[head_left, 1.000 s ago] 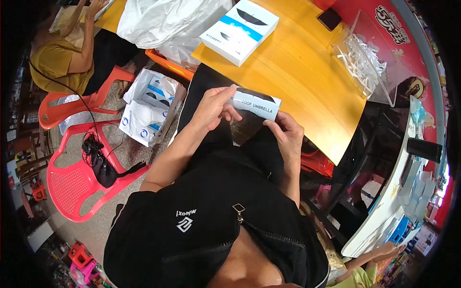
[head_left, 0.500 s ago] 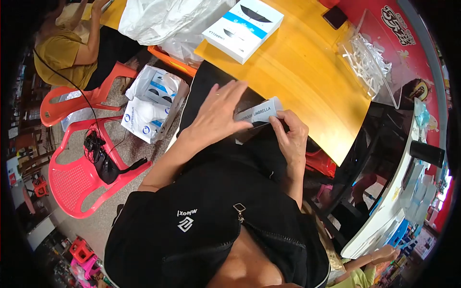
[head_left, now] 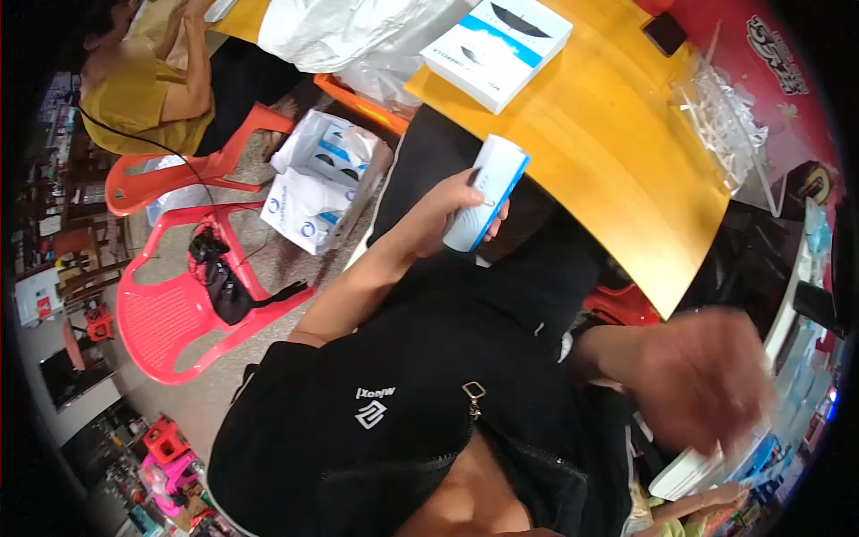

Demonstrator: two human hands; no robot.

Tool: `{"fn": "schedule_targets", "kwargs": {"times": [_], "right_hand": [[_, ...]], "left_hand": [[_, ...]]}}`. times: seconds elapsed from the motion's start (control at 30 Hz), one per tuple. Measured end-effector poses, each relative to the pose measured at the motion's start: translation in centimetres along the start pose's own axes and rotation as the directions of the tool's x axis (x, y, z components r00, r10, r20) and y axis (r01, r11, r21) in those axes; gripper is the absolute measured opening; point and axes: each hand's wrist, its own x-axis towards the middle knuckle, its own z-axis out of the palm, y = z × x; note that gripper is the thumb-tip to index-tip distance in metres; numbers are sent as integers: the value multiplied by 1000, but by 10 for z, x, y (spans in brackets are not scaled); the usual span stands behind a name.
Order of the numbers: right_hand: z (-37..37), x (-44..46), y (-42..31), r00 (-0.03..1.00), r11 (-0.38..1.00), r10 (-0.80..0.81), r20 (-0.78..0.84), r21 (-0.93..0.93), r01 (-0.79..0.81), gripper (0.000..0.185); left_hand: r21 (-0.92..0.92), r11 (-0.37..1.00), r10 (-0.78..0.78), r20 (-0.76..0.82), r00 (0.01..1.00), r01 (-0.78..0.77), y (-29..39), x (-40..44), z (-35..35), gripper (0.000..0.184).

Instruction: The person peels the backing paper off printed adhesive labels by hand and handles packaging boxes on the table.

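My left hand (head_left: 447, 208) is closed around a white and blue umbrella box (head_left: 488, 191), which looks rounded and tilts up toward the table edge. The thumb lies across its printed face, and fingertips show on the far side. Out to the right, my right hand (head_left: 702, 380) is smeared by motion, away from the box and close to a white counter; its fingers cannot be made out. On the yellow table (head_left: 617, 152) lies a thick white block (head_left: 497, 54) printed with black umbrellas and a blue band, beyond my left hand.
White paper strips (head_left: 725, 125) and a dark phone (head_left: 664, 34) are on the table's right part. To the left, an open carton (head_left: 327, 179) holds umbrella-printed packs. Beside it stand a pink chair (head_left: 170, 304) with a black bag and an orange chair (head_left: 215, 166) with a seated person.
My right hand has let go of the umbrella box and swung right and toward me. My left hand, open beside the box before, now grips it, and the box is turned more upright.
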Motion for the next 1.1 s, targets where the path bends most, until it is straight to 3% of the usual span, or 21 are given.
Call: {"fn": "schedule_targets", "kwargs": {"times": [0.03, 0.07, 0.1, 0.13, 0.17, 0.2, 0.3, 0.4, 0.5, 0.53, 0.57, 0.6, 0.63, 0.7, 0.77, 0.8, 0.9, 0.93, 1.0, 1.03, 1.1], "right_hand": [[2, 18, -10, 941, 921, -123, -315, 317, 226, 25], [15, 45, -7, 868, 930, -358, -344, -48, 365, 24], [30, 50, -24, 966, 644, -16, -258, 737, 207, 24], [28, 57, -21, 963, 641, -22, -270, 735, 221, 24], [24, 64, -18, 999, 582, -49, -4, 812, 32, 24], [21, 68, -15, 960, 529, -96, 264, 830, -176, 27], [25, 70, -12, 973, 485, -91, 210, 863, -141, 32], [5, 70, -20, 948, 515, -11, 318, 814, -268, 36], [-6, 58, -1, 830, 633, 33, 557, 631, -449, 31], [-7, 43, -1, 849, 582, 205, 487, 637, -506, 28], [-6, 25, 2, 830, 521, 377, 411, 647, -557, 30], [3, 11, 10, 858, 580, 435, 274, 643, -500, 40], [6, 1, 22, 864, 645, 420, 278, 578, -499, 40], [17, -10, 32, 811, 724, 525, 260, 365, -585, 32], [20, -20, 45, 712, 695, 630, 309, 184, -695, 23], [29, -22, 57, 574, 629, 746, 336, -77, -773, 23], [46, -45, 93, 570, 662, 736, 364, -561, -497, 27], [53, -54, 104, 599, 675, 709, 373, -606, -422, 30], [64, -74, 127, 628, 676, 665, 404, -684, -276, 37], [70, -77, 136, 636, 663, 670, 383, -695, -279, 37], [79, -84, 151, 612, 632, 570, 548, -768, 99, 40]], "left_hand": [[-40, 999, 13, 5, 1000, -13, 7, -2, 4, 60], [-129, 991, 28, -7, 1000, -29, 8, -4, 3, 55], [-217, 975, 48, -14, 999, -50, 9, -4, 2, 52], [-155, 986, 52, -49, 997, -59, 6, -5, -3, 59], [-146, 988, 54, -43, 998, -59, 4, -6, -6, 59], [-120, 992, 42, -52, 998, -48, 5, -7, -8, 60], [-117, 993, 14, -76, 997, -23, 6, -15, -16, 63], [-173, 983, 30, -196, 980, -64, 10, -21, -29, 63], [-148, 967, 173, -208, 963, -206, 40, -26, -47, 63], [-12, 964, 244, -344, 907, -264, 56, -25, -46, 70], [167, 930, 366, -345, 864, -328, 74, -24, -59, 71], [167, 900, 437, -356, 826, -404, 98, -20, -62, 72], [227, 874, 485, -413, 771, -429, 126, -17, -59, 72], [225, 802, 596, -363, 716, -554, 182, -4, -68, 67], [298, 680, 733, -279, 621, -669, 232, 15, -74, 57], [440, 649, 761, -376, 529, -620, 280, 42, -85, 60], [756, 547, 814, -380, 439, -360, 333, 90, -145, 77], [796, 600, 745, -516, 423, -85, 344, 98, -169, 91], [934, 358, 909, -349, 227, 2, 313, 99, -135, 103], [956, 248, 945, -203, 256, -157, 301, 101, -144, 104], [922, 242, 941, -147, 305, -303, 266, 89, -120, 87]]}}
